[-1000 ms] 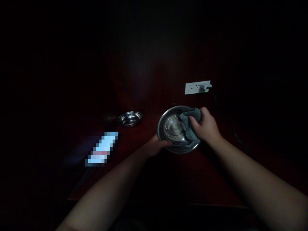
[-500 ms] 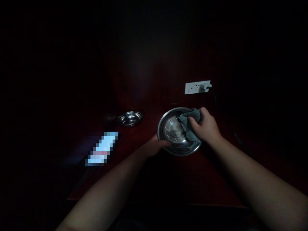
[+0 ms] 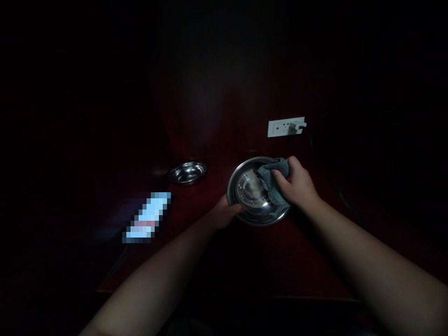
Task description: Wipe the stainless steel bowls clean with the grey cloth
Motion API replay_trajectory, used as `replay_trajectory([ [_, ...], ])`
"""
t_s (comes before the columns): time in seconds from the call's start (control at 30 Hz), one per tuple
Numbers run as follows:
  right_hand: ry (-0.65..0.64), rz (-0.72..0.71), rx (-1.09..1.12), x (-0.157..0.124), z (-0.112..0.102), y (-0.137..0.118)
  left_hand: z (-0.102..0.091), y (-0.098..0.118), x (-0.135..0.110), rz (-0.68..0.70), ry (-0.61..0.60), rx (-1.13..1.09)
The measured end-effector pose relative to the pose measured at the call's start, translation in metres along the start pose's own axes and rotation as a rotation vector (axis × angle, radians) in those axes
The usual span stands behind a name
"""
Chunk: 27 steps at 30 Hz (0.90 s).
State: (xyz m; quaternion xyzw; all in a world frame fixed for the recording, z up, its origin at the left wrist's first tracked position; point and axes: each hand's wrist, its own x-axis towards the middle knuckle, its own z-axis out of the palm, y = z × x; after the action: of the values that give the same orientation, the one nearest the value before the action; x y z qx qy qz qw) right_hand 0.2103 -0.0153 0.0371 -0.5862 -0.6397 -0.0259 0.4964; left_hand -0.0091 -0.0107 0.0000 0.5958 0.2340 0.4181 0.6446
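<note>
A round steel plate [image 3: 250, 193] is tilted toward me above a dark red wooden table [image 3: 217, 261]. My left hand [image 3: 224, 214] grips its lower left rim, thumb over the edge. My right hand [image 3: 297, 186] is closed on a grey cloth [image 3: 271, 182] and presses it against the right side of the plate's inner face. The scene is very dark, so only the plate, cloth and my forearms show well.
A second, smaller steel dish [image 3: 187, 172] rests on the table to the left. A glowing phone screen [image 3: 147, 224] lies further left near the front. On the back wall a white socket [image 3: 285, 127] holds a plug, its cable running down to the right.
The plate and both hands have shifted slightly left; the cloth stays pressed on the plate's right side. Nothing else has moved.
</note>
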Motion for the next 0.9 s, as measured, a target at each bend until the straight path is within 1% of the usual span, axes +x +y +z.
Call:
replay_trajectory([
  [0.13,-0.004,-0.001,0.003,0.0001,0.0,-0.0007,-0.0017,-0.0004,0.0004,0.027,-0.034,0.024],
  [0.43,-0.005,0.005,-0.006,-0.0008,-0.0001,-0.0019,-0.004,-0.0033,0.0028,0.061,-0.037,0.055],
  [0.6,-0.013,0.008,-0.008,-0.0014,0.0005,-0.0019,-0.0065,-0.0072,0.0041,0.087,-0.034,0.051],
  [0.73,-0.006,-0.02,-0.016,-0.0018,-0.0001,-0.0009,-0.0068,-0.0081,0.0045,0.08,-0.012,0.07],
  [0.9,-0.011,-0.02,-0.013,-0.0024,-0.0007,-0.0004,-0.0046,-0.0056,0.0047,0.064,0.006,0.069],
])
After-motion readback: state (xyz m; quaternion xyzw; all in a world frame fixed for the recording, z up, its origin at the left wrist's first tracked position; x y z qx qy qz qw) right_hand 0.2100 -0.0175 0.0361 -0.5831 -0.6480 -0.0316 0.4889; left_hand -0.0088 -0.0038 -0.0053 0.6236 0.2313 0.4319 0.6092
